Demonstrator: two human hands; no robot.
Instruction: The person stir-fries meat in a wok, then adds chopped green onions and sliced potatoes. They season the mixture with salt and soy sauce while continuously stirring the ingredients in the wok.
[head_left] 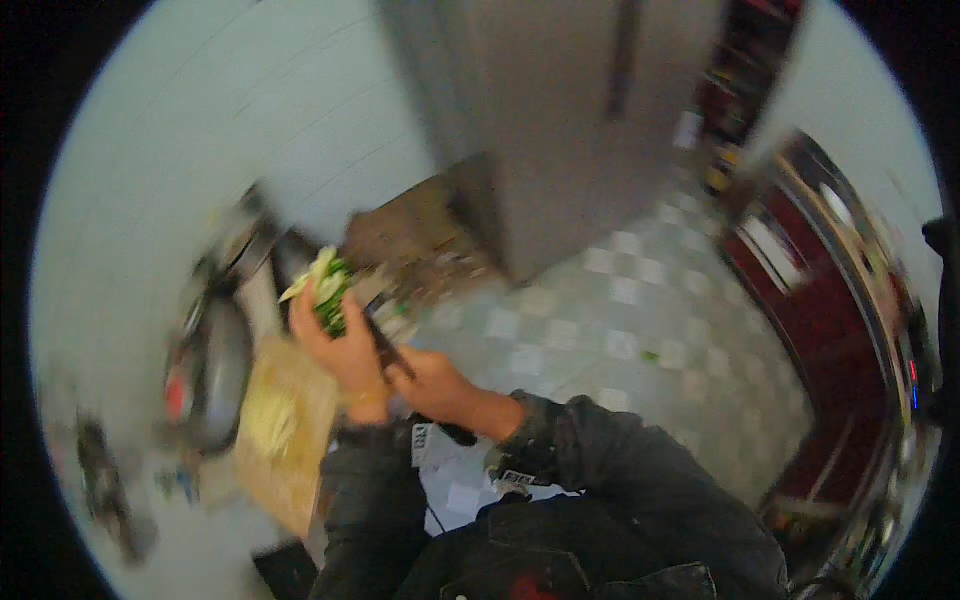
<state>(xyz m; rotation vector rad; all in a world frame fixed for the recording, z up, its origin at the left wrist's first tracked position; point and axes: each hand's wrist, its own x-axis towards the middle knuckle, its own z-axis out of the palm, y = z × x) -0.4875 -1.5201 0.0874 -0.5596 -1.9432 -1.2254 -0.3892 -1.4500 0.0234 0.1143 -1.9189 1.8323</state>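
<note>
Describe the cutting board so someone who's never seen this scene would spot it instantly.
From the pale wall at upper left, come down to the rounded grey vessel. The cutting board lies just below and right of it, beside the person's left sleeve. Unlike that curved vessel, it is flat, straight-edged and yellowish, bearing a pale heap.

Dim, even light and heavy blur mark a wide fisheye view of a kitchen.
A cool, bluish cast lies over the pale wall (290,110) and checked floor (560,330); where the light comes from is hard to tell. Shadows are soft, and the dark jacket (640,460) sinks toward black. Smearing softens the tall grey cabinet (555,130) and the pan (222,365), while the left hand (345,345), right hand (435,385) and greens (332,305) read somewhat clearer, though grainy. The red cupboards (850,390) bow along the right rim, where small red and blue lights (913,385) glow; black fills the corners, edged with blue fringing.
</note>
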